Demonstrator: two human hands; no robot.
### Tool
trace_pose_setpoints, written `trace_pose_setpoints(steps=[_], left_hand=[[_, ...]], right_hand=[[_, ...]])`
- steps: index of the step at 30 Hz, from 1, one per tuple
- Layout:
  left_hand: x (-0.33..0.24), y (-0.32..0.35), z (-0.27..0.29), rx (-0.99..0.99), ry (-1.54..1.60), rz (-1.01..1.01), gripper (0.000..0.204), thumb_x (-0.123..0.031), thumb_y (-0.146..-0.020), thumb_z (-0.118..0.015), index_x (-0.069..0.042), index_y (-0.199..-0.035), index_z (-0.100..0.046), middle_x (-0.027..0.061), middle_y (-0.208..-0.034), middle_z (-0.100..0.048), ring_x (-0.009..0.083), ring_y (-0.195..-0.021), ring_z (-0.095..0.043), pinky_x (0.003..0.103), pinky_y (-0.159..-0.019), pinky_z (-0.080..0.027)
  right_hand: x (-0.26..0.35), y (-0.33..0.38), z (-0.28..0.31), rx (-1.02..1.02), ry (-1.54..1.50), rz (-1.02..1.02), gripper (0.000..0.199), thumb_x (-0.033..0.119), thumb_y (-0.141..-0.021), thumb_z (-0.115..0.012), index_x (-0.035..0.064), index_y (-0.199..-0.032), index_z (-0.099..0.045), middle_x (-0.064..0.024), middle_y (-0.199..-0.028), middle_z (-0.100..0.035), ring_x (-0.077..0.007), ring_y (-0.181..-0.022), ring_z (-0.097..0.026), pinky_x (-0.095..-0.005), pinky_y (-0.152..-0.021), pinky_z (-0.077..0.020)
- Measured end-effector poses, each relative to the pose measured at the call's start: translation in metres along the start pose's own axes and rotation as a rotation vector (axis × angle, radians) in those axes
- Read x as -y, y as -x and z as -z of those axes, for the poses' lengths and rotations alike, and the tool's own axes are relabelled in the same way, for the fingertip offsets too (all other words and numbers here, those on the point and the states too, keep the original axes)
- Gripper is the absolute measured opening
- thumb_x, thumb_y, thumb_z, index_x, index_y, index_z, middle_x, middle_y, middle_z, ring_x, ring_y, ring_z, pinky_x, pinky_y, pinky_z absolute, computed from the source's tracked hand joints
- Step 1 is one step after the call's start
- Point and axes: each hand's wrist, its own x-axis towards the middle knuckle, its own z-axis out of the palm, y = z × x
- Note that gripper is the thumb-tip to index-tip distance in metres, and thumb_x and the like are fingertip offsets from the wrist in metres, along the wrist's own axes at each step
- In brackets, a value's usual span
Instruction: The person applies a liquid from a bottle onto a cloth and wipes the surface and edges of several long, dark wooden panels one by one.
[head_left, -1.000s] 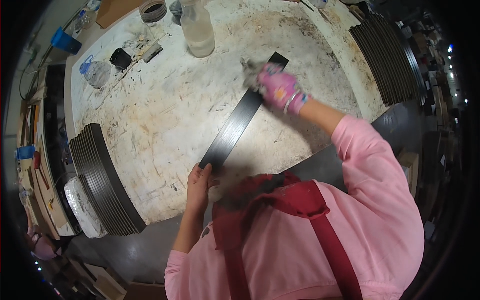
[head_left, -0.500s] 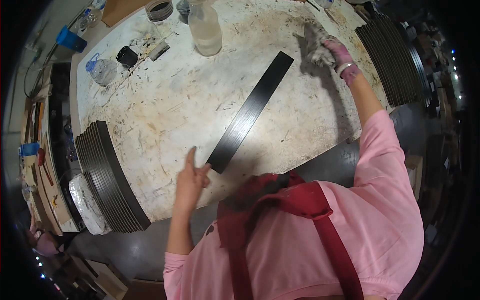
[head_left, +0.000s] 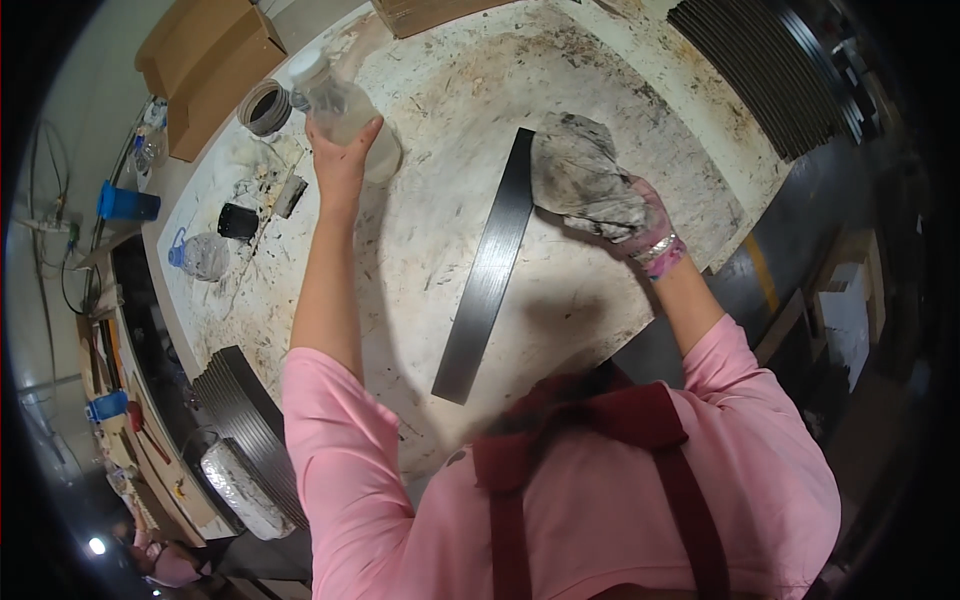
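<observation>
My bare left hand [head_left: 342, 160] is wrapped round a clear plastic bottle [head_left: 345, 108] with a white cap and cloudy liquid inside, near the far edge of the table. My right hand [head_left: 650, 222], in a pink glove, grips a crumpled grey-stained rag [head_left: 585, 175]. That rag hangs beside the far end of a flat black strip [head_left: 485, 275] and hides a little of the table behind it. The strip lies slantwise across the middle of the table, its near end close to my apron.
Stacked dark strips stand at the left [head_left: 245, 400] and far right [head_left: 765, 75]. A jar [head_left: 265, 108], a black cup [head_left: 237, 221], a brush [head_left: 290, 196] and a water jug [head_left: 200, 256] sit at the left. An open cardboard box [head_left: 205, 75] is beyond the table.
My left hand has left the strip's near end and taken hold of the bottle. My right hand has brought the rag leftward to the strip's far end. The view has turned.
</observation>
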Motion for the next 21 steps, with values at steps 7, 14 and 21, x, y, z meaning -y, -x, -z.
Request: trace_pose_setpoints(steps=[7, 14, 21], left_hand=[[-0.058, 0.064, -0.007, 0.337, -0.539, -0.578, 0.067, -0.018, -0.060, -0.080, -0.009, -0.122, -0.056, 0.0127, -0.103, -0.059, 0.0335, -0.091, -0.059, 0.039, -0.081, -0.047], [-0.091, 0.112, 0.019, 0.487, -0.979, -0.721, 0.073, -0.012, -0.057, -0.080, -0.022, -0.124, -0.055, 0.0093, -0.104, -0.053, 0.0270, -0.103, -0.053, 0.043, -0.088, -0.040], [-0.102, 0.113, 0.036, 0.470, -1.118, -0.736, 0.071, -0.009, -0.057, -0.079, -0.023, -0.123, -0.054, 0.0082, -0.103, -0.053, 0.0270, -0.104, -0.053, 0.043, -0.087, -0.040]], right_hand=[[-0.011, 0.018, -0.006, -0.261, -0.123, 0.004, 0.041, 0.022, -0.095, -0.045, -0.0013, -0.129, -0.048, -0.0201, -0.128, -0.055, -0.0356, -0.118, -0.053, -0.0537, -0.101, -0.0413], [-0.044, 0.007, -0.027, -0.234, 0.088, -0.122, 0.043, 0.013, -0.094, -0.046, -0.0018, -0.134, -0.039, -0.0226, -0.121, -0.057, -0.0334, -0.103, -0.062, -0.0471, -0.089, -0.0513], [-0.055, 0.011, -0.020, -0.234, 0.004, -0.138, 0.043, 0.012, -0.095, -0.043, -0.0022, -0.135, -0.038, -0.0226, -0.123, -0.056, -0.0340, -0.104, -0.061, -0.0475, -0.087, -0.0523]])
